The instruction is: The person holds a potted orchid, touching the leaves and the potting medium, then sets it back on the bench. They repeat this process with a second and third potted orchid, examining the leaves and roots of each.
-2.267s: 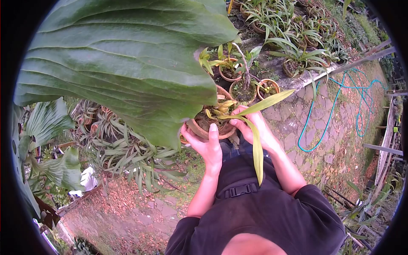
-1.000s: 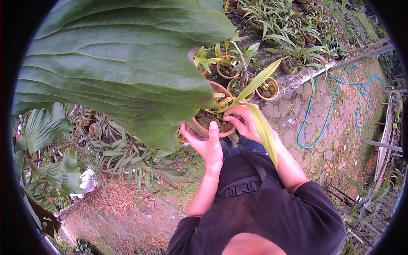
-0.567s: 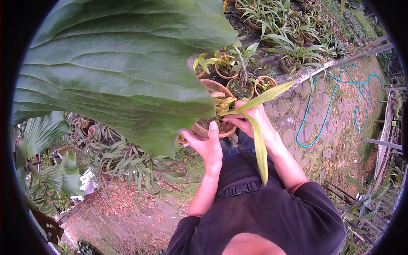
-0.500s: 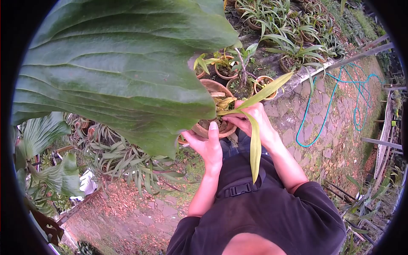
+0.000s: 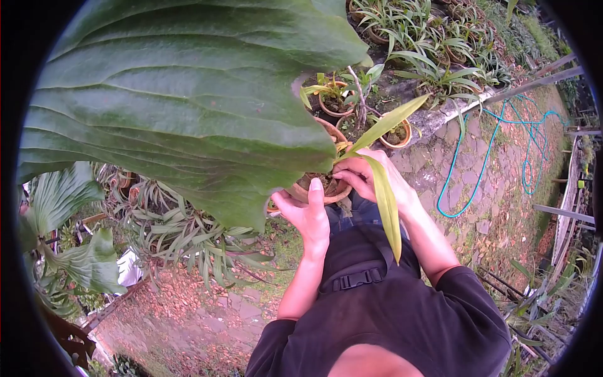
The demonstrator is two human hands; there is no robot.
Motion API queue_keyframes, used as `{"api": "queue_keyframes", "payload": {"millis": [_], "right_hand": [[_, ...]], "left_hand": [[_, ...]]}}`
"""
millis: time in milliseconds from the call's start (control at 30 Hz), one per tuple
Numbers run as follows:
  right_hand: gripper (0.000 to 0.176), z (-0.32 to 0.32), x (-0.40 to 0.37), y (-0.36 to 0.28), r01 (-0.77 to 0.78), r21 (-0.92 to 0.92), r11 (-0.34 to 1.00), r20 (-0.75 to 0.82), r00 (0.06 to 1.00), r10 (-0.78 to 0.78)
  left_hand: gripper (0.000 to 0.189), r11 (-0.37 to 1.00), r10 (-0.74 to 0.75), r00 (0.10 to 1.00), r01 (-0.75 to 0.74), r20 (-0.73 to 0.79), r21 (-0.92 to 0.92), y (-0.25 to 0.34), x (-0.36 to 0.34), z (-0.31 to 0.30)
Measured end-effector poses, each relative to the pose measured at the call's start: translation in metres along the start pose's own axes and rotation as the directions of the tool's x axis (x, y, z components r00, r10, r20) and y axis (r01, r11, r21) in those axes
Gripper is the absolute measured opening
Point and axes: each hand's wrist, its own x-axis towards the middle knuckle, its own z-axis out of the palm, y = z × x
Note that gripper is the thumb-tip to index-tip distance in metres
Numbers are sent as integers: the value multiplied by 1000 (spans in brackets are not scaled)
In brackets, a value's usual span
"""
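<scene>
the clay pot (image 5: 331, 193) sits between both hands — left hand (image 5: 309, 217) clamped on its near rim, thumb up; right hand (image 5: 369, 177) touching its right side, fingers curled round the base of the long leaf (image 5: 387, 210), which droops bodyward

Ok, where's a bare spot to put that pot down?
Barest: the stone paving between the ledge and the blue hose, and the leaf-strewn ground between the spiky plants and the person's sleeve. The ledge is crowded with small pots. The left hand holds the clay pot, the right hand its long leaf.
</scene>
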Motion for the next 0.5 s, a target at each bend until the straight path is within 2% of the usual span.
{"api": "queue_keyframes", "payload": {"millis": [100,200,300,333,467,500], "right_hand": [[18,4,-2,7,85,41,996,-89,993,-82],[14,-8,-8,-4,76,49,996,-128,989,-69],[8,-25,-16,-9,-47,189,981,-42,998,56],[7,-30,-18,-8,-11,153,988,-43,999,18],[12,-44,-38,4,-120,65,991,14,993,120],[12,-45,-40,-2,-174,-57,983,-11,985,174]], "left_hand": [[73,999,-30,999,29,-15,-23,-1,1,-2],[70,997,-59,997,57,-46,-49,-8,3,-7],[58,980,-123,989,107,-88,-166,1,3,-4],[53,967,-152,984,127,-99,-220,6,3,-2],[53,956,-196,978,174,-73,-237,9,1,-5],[53,964,-174,982,155,-73,-218,9,1,-4]]}}
